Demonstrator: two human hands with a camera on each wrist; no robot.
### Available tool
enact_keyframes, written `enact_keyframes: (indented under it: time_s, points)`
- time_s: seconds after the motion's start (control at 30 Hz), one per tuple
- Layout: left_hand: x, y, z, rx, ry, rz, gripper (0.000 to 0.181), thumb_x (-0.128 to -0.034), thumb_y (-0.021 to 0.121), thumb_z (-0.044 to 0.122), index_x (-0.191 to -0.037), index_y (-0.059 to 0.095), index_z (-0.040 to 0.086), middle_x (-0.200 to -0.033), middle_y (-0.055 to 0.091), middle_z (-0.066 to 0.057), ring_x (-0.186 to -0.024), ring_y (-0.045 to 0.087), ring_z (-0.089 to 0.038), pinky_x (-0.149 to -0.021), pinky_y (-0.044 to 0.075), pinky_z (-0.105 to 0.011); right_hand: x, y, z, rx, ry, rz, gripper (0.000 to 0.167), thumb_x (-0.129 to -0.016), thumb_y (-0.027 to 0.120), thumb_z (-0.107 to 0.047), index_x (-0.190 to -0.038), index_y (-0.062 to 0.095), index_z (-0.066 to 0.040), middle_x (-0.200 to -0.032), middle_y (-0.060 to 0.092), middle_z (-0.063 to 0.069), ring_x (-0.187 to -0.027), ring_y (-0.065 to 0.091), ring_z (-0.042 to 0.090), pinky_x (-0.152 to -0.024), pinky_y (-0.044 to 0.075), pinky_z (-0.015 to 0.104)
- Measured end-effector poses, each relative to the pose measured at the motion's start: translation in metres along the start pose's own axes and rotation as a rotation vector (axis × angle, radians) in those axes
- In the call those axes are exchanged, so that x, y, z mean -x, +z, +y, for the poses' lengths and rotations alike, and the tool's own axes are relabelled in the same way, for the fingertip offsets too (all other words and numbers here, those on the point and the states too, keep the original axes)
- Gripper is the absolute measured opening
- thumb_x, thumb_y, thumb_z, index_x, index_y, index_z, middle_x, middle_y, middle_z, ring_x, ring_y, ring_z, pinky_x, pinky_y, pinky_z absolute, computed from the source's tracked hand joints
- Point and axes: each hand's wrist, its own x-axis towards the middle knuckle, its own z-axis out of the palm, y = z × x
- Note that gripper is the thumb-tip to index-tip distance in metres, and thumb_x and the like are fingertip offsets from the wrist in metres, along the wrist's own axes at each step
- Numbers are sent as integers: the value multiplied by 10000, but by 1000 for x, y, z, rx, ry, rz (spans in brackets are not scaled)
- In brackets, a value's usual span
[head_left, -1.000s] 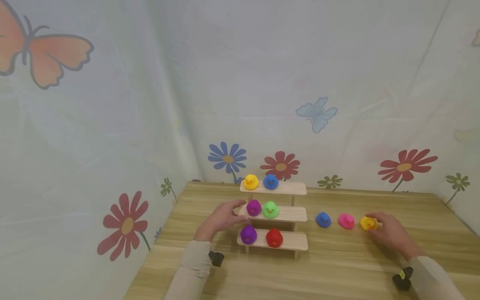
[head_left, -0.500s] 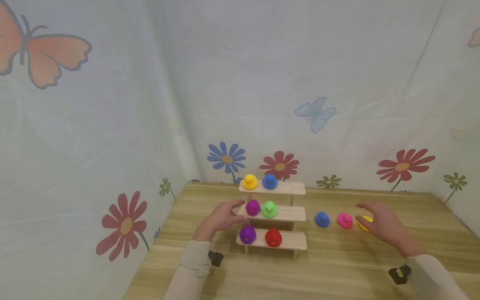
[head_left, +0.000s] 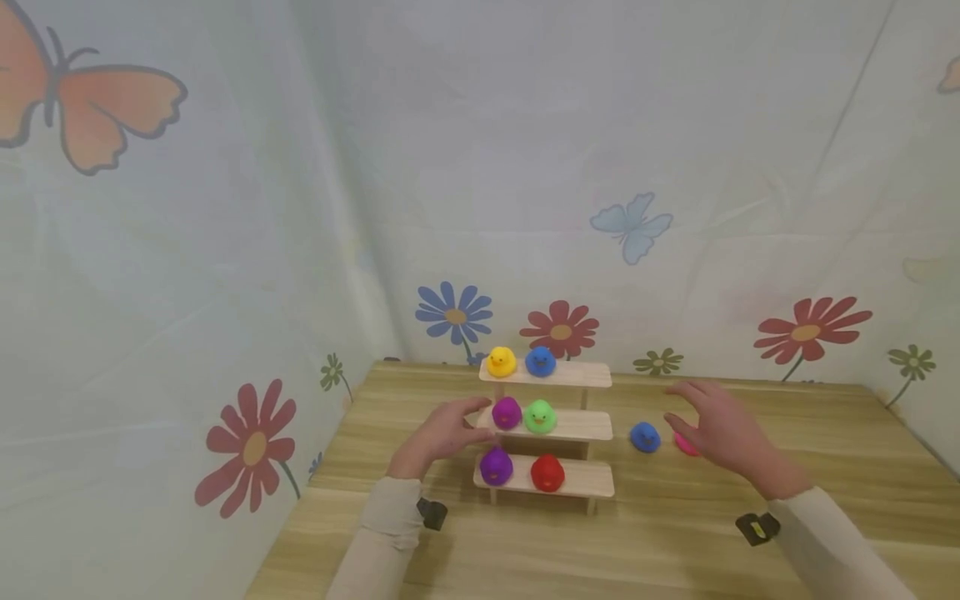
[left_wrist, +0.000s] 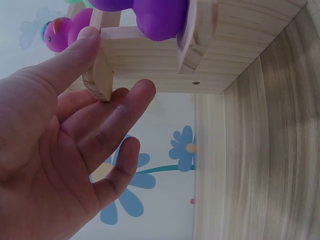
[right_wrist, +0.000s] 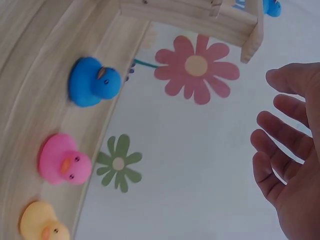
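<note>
At the left end of the three-tier wooden shelf, my left hand grips the middle board between thumb and fingers. In the left wrist view the thumb of this hand lies on the board's end, with fingers beyond it. My right hand hovers open and empty over the table, partly covering the pink duck. The blue duck sits left of that hand. In the right wrist view, the blue duck, pink duck and yellow duck stand in a row beside the right hand.
Two ducks stand on each tier: yellow and blue on top, magenta and green in the middle, purple and red at the bottom. A patterned cloth hangs behind the wooden table.
My right hand has let go of the yellow duck on the table, risen and moved left over the pink duck. The left hand has stayed at the shelf.
</note>
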Motion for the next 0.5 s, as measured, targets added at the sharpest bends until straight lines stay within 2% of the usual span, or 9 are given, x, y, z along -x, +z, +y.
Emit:
enact_keyframes:
  time_s: [0.17, 0.5]
  points:
    - [1, 0, 2, -1, 1, -3, 629, -837, 694, 383, -1373, 476, 137, -1367, 496, -88, -956, 632, -223, -841, 510, -374, -13, 2, -12, -19, -35, 24, 405, -707, 785, -90, -1069, 629, 5, -1019, 625, 159, -957, 565, 347, -783, 495, 513]
    - [1, -1, 4, -18, 24, 6, 621, -837, 695, 379, -1360, 488, 117, -1354, 509, -88, -993, 627, -252, -890, 489, -400, -37, 3, -35, -89, 4, -28, 388, -785, 748, -132, -1132, 611, -29, -1101, 597, 133, -1034, 530, 329, -835, 478, 507]
